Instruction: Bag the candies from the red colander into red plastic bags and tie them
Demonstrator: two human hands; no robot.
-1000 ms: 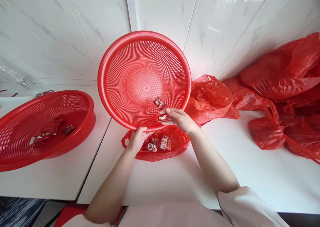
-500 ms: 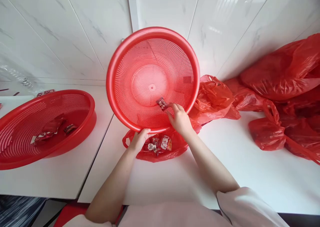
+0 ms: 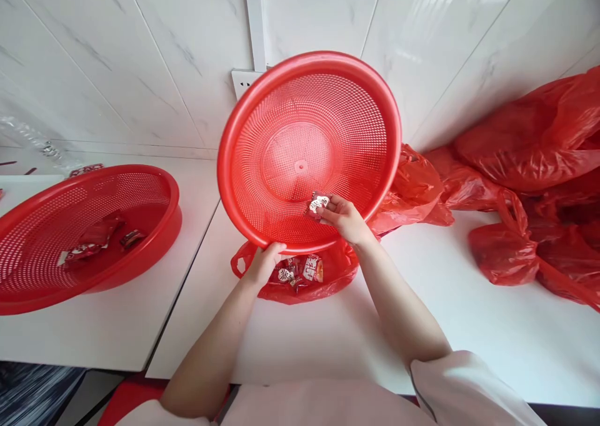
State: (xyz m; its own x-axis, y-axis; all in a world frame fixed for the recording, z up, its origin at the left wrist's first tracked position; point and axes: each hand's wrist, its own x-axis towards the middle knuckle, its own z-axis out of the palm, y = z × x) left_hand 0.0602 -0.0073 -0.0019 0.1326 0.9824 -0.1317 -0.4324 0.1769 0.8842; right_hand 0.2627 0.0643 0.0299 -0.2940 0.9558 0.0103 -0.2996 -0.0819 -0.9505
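A round red plastic mesh basket (image 3: 309,67) is tilted up, its inside facing me. My left hand (image 3: 264,265) grips its lower rim, thumb over the edge. Inside the basket, near its lower right wall, my right hand (image 3: 344,218) pinches a small red candy packet (image 3: 319,205) with white printing. Below the rim, an open red plastic bag (image 3: 336,279) lies on the white table (image 3: 300,345), with several wrapped packets (image 3: 300,272) in it. Part of this bag is hidden behind the basket.
To the left, a second red mesh basket (image 3: 172,217) holds several packets (image 3: 100,235). Red plastic bags (image 3: 529,145) are heaped at the right along the tiled wall (image 3: 319,14). A wall socket (image 3: 244,82) shows behind the held basket. A seam (image 3: 180,292) runs between two tabletops.
The held basket has shifted right, uncovering the wall socket. My right hand has moved slightly right with the packet, whose white-printed face now shows. My left hand keeps its hold on the rim.
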